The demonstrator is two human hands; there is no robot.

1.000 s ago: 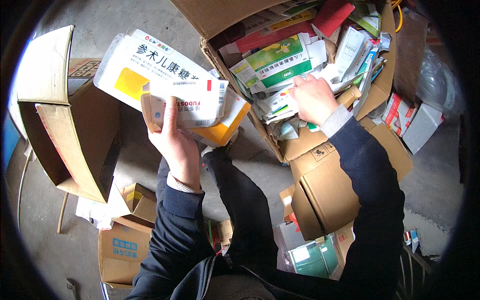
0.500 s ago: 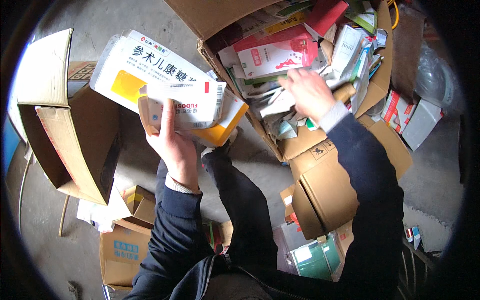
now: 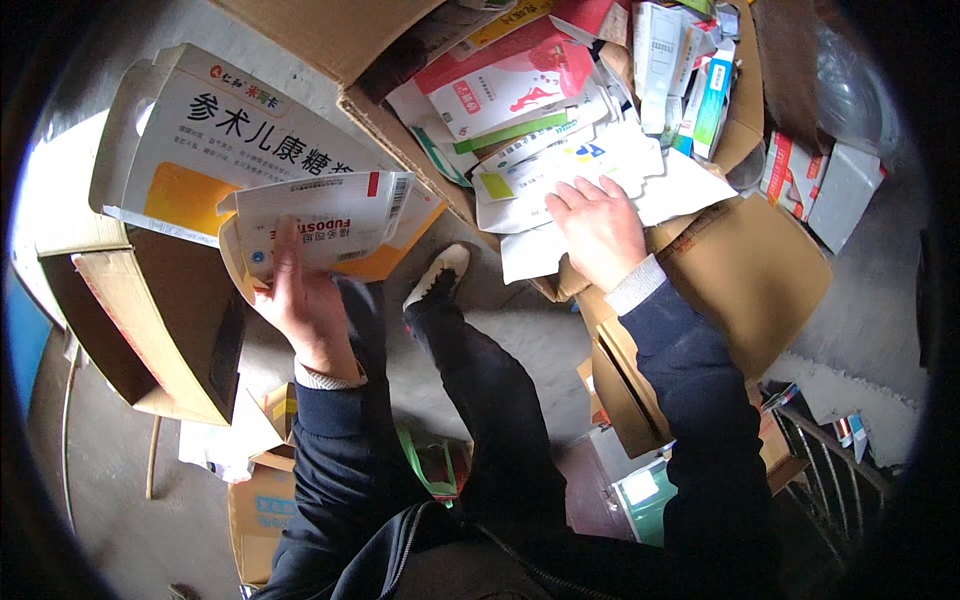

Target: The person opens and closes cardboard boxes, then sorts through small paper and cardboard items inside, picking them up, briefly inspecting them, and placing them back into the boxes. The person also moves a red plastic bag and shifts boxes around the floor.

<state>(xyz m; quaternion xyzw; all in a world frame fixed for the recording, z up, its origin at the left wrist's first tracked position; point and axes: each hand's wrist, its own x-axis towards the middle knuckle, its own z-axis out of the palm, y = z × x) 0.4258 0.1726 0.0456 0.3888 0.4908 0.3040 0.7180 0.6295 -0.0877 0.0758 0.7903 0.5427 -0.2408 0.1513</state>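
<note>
My left hand [image 3: 295, 295] grips a stack of flattened cartons: a small white one [image 3: 340, 228] on top of a large white-and-yellow one [image 3: 270, 130]. They are held above the floor at the left of the big cardboard box [image 3: 385, 40]. My right hand [image 3: 598, 232] grips several white flattened cartons [image 3: 672, 195] at that box's near edge, fingers on top and thumb hidden. Behind them the box holds flattened packaging, including a pink-and-white carton [image 3: 500, 80] and a blue-and-white one [image 3: 712, 95].
An open cardboard box [image 3: 140, 300] stands at the left; more cardboard [image 3: 720, 290] lies below the big box. My shoe [image 3: 440, 270] rests on the grey floor [image 3: 130, 470]. Clear plastic [image 3: 845, 80] lies at right; a metal rack [image 3: 830, 470] and green plastic [image 3: 645, 500] are lower right.
My right hand has moved down toward me, drawing white cartons over the box's edge. My left hand and its stack sit further left and lower in the shifted view.
</note>
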